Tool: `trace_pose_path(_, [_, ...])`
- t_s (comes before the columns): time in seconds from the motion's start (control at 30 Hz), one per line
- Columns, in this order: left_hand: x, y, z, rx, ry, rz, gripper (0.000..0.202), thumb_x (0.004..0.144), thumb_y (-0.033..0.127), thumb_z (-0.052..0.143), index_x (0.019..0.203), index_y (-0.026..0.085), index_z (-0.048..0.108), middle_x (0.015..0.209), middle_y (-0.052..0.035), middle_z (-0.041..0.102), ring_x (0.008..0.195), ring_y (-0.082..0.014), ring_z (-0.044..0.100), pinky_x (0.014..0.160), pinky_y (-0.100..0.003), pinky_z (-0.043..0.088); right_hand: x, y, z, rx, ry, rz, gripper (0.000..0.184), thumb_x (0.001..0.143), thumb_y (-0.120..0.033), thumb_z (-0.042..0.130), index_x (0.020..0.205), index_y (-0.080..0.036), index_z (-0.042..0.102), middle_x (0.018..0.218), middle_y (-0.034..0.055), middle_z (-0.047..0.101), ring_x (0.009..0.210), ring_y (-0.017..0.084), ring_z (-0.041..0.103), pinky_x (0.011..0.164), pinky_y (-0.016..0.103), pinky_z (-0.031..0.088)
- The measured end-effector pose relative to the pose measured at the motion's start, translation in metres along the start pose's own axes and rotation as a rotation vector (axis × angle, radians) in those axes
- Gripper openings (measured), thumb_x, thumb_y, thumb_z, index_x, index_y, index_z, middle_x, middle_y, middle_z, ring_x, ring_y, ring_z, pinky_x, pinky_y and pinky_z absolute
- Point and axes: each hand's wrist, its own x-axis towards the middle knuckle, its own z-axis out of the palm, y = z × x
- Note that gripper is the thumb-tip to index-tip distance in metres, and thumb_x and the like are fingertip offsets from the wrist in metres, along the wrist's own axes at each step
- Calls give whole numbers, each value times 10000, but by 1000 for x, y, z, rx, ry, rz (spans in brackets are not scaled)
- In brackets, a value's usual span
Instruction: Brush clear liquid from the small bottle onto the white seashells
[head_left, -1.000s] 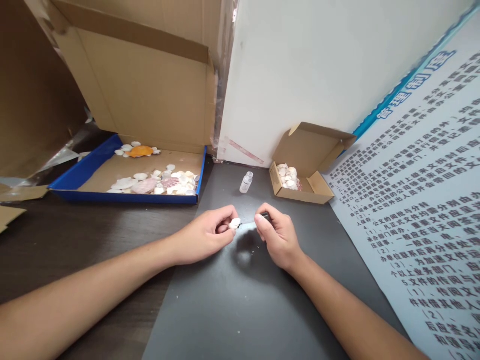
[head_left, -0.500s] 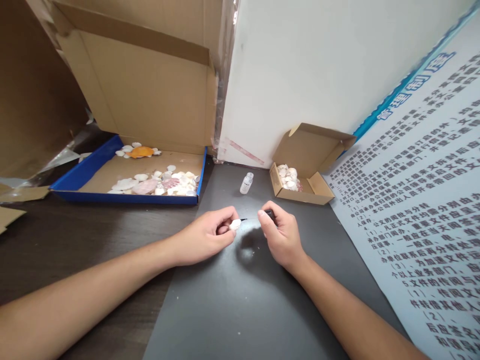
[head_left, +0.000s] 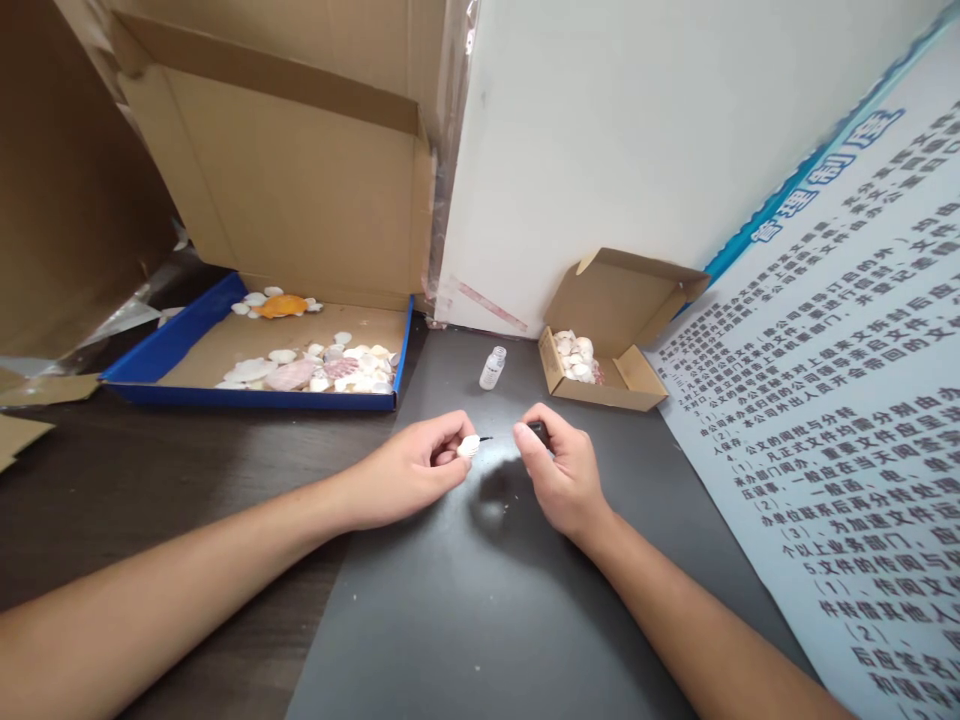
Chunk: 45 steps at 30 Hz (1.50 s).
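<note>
A small white ribbed seashell (head_left: 469, 447) is pinched between the thumb and fingers of my left hand (head_left: 420, 465), above the grey mat. My right hand (head_left: 561, 468) is closed around the black cap (head_left: 539, 432) of a brush. The thin dark brush tip (head_left: 486, 438) points left and reaches the shell's edge; whether it touches is hard to tell. Its stem barely shows between tip and cap. Just beyond my hands a small clear bottle (head_left: 493, 369) with a white label stands uncapped on the mat.
At the left, an open blue-edged cardboard box (head_left: 255, 398) holds many shells, one of them orange (head_left: 283, 305). A smaller open carton (head_left: 626, 388) with white shells (head_left: 576, 357) stands at the right. A printed poster (head_left: 840, 400) borders the mat (head_left: 420, 620).
The shell in my left hand has turned slightly, showing more of its ribs. Both hands shift very little, and the brush stays at the shell.
</note>
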Motion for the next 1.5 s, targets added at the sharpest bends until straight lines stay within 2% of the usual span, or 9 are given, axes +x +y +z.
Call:
trace_pose_path(0.17, [0,-1,0,-5,-3,5,160,864,306,501,801,195,404,676,69,311,607,-96,268,542,-216,263,-1,-1,1,52,-83,-58,242,912,-338,498,725,-189,462,541,-57,393,485,77,352,489,196,314])
trace_pose_path(0.33, [0,-2,-1,-2,-2,-10,175,867,328,498,798,198,402,679,66,311,603,-98,270,538,-217,261,0,-3,0,-29,14,-22,266,911,-333,493,691,-193,436,521,-60,349,478,77,331,478,196,300])
trace_pose_path(0.5, [0,-1,0,-14,-13,0,159,851,302,499,789,199,394,685,65,321,611,-98,283,549,-220,270,-1,-4,-1,20,-87,-88,212,907,-330,502,749,-189,484,551,-55,417,482,77,376,490,197,320])
trace_pose_path(0.67, [0,-1,-1,-20,-4,2,158,846,286,487,776,202,373,685,65,311,609,-96,276,545,-224,266,1,-1,-5,-54,-3,-31,268,933,-329,470,705,-189,458,519,-57,375,476,82,353,487,207,298])
trace_pose_path(0.8, [0,-2,-1,-34,-2,2,168,848,313,494,791,199,385,692,62,322,619,-99,287,553,-225,270,0,-3,-6,22,-71,-94,268,931,-343,467,711,-188,458,557,-46,421,501,86,370,510,211,314])
trace_pose_path(0.93, [0,-2,-1,-44,12,17,202,852,362,504,795,196,403,703,57,337,636,-104,307,581,-228,289,-4,-10,-3,-28,-165,-52,233,936,-352,477,768,-191,482,572,-49,426,521,90,388,519,204,322])
trace_pose_path(1.17, [0,1,-1,-104,-2,31,207,866,375,496,804,191,424,714,54,376,636,-103,327,588,-229,300,-12,-10,-7,-14,-201,69,224,968,-382,474,897,-189,564,643,-29,500,544,95,453,523,203,362])
trace_pose_path(1.33, [1,0,0,-129,10,-9,233,892,413,488,835,194,432,663,73,364,559,-88,282,525,-226,258,-15,-6,-9,-13,-171,-12,236,949,-339,530,1085,-205,669,732,5,612,588,109,505,556,212,420])
trace_pose_path(1.5, [1,0,1,-123,4,-38,225,893,400,489,821,198,423,616,83,363,529,-84,285,504,-226,244,-15,-6,-8,-62,-179,-95,252,934,-289,570,1135,-209,700,740,5,649,587,103,515,586,215,444])
